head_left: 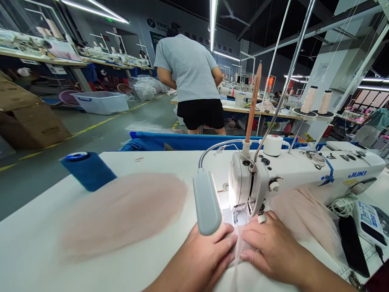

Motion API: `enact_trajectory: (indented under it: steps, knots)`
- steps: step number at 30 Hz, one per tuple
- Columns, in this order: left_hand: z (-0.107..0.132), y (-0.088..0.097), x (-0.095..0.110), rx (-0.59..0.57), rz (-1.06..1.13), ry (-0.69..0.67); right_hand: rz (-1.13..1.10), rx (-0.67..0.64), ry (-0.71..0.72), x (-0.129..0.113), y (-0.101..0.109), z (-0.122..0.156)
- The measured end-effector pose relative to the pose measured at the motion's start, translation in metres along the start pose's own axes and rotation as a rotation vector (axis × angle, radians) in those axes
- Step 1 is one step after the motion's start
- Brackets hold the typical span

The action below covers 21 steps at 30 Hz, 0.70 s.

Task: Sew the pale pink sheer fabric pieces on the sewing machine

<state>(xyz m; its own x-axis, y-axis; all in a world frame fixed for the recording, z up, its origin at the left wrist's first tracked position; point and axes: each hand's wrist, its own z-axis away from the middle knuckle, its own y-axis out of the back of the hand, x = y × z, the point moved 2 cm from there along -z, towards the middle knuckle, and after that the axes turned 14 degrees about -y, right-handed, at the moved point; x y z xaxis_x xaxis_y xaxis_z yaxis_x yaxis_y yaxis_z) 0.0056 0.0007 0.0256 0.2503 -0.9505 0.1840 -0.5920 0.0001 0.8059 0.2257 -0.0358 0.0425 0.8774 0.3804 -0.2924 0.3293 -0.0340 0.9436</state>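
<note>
Both hands are at the front of a white sewing machine (300, 166), close below its presser foot. My left hand (209, 249) has its fingers pressed together on a strip of sheer pale fabric (238, 247), partly behind a grey lamp head (207, 202). From the other side my right hand (272, 247) grips the same strip between thumb and fingers. The strip runs from under the needle area towards me. More pinkish sheer fabric (306, 219) lies bunched under the machine arm. A blurred pale pink piece of fabric (130, 211) is spread on the table left of the hands.
A blue thread cone (88, 170) lies at the table's left edge. Right of the machine are a black phone (352, 243) and a white control box (369, 223) with a coiled cable. A pencil (253, 101) stands on the machine head. Beyond the table a person (191, 73) bends over another bench.
</note>
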Motion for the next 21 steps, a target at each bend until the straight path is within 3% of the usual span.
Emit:
enact_trajectory:
  steps: [21]
  knots:
    - [-0.0025,-0.0033,0.0006,0.025,-0.147,-0.039,-0.016,0.070,-0.019,0.0032,-0.0012,-0.0038]
